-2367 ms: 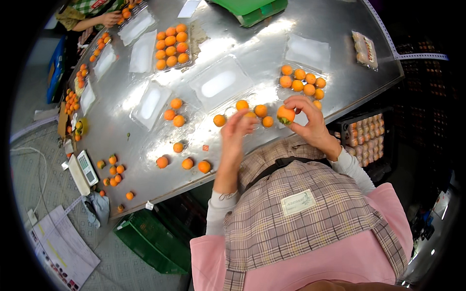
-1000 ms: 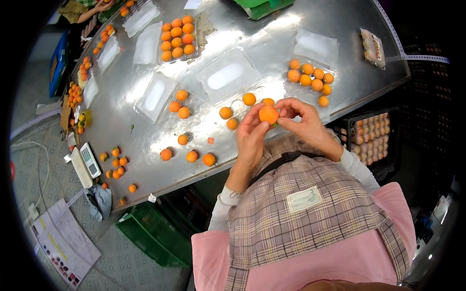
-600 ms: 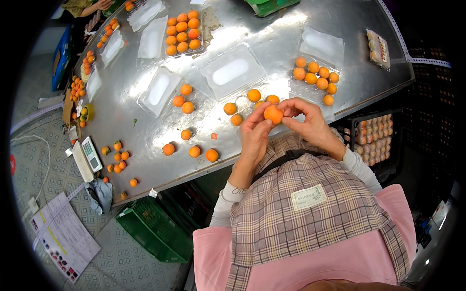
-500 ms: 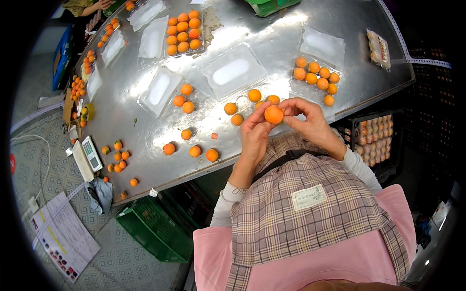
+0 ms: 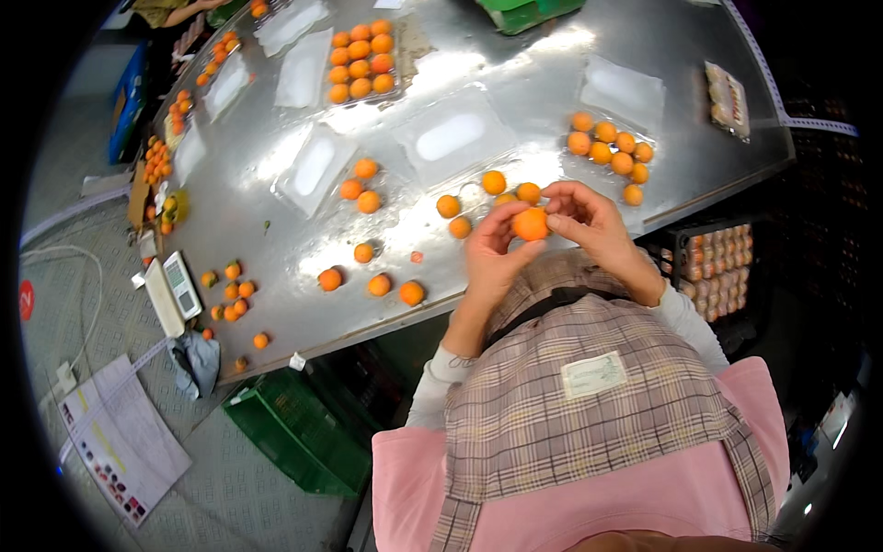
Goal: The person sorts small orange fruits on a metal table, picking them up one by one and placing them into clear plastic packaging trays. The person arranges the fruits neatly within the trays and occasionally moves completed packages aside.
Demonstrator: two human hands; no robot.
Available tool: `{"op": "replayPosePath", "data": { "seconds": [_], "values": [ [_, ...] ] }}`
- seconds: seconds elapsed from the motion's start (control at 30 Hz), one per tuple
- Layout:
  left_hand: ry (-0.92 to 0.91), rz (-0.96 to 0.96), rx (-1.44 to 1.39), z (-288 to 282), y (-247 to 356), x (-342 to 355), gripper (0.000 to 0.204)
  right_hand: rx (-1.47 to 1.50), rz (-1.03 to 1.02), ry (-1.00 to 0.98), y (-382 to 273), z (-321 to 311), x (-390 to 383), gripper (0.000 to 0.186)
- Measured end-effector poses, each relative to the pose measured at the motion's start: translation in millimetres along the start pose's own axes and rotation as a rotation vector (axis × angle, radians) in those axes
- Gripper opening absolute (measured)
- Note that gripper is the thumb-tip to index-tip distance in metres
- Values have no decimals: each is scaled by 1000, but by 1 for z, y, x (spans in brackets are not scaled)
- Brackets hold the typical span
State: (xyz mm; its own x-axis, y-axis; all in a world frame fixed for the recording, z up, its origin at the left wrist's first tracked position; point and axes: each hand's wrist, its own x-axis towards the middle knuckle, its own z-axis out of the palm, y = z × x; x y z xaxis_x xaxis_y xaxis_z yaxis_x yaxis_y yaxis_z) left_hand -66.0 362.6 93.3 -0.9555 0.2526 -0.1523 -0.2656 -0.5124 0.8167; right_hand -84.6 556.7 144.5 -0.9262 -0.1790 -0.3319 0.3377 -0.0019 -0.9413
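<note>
Orange fruit (image 5: 531, 224) in fingertips (image 5: 558, 223), underside hidden, co-worker's arm (image 5: 187, 12) cropped

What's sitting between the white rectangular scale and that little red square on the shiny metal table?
In the head view, round orange fruits lie between them: a bunch by the scale, then a few loose ones nearer the red square.

the side of the held orange fruit (image 5: 531, 224) facing the counter (image 5: 294, 267) is hidden, so the grip of the right hand (image 5: 598, 225) there cannot be told. the left hand (image 5: 492, 262) covers part of another fruit (image 5: 505, 198) on the counter. at the counter's far side, the upper edge cuts off a green bin (image 5: 529, 11) and most of a co-worker (image 5: 189, 12). at the counter's left end, a scale (image 5: 182, 285) is too small to read; left of the counter, a sheet (image 5: 124, 442) is blurred.
</note>
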Motion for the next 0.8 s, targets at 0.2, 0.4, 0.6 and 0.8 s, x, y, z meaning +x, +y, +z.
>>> {"op": "replayPosePath", "data": {
  "seconds": [0.2,0.4,0.6,0.8],
  "values": [
    [188,85,272,-24,9,0,53,-8,85,-14,11,-1,2,32],
    [811,199,789,-152,39,-22,46,2,115,35,18,-16,5,29],
    [902,150,1200,-193,76,-20,45,-20,98,35,20,-17,9,29],
    [764,276,1474,-220,63,1,39,-73,75,123,24,-34,11,29]
  ]
}}
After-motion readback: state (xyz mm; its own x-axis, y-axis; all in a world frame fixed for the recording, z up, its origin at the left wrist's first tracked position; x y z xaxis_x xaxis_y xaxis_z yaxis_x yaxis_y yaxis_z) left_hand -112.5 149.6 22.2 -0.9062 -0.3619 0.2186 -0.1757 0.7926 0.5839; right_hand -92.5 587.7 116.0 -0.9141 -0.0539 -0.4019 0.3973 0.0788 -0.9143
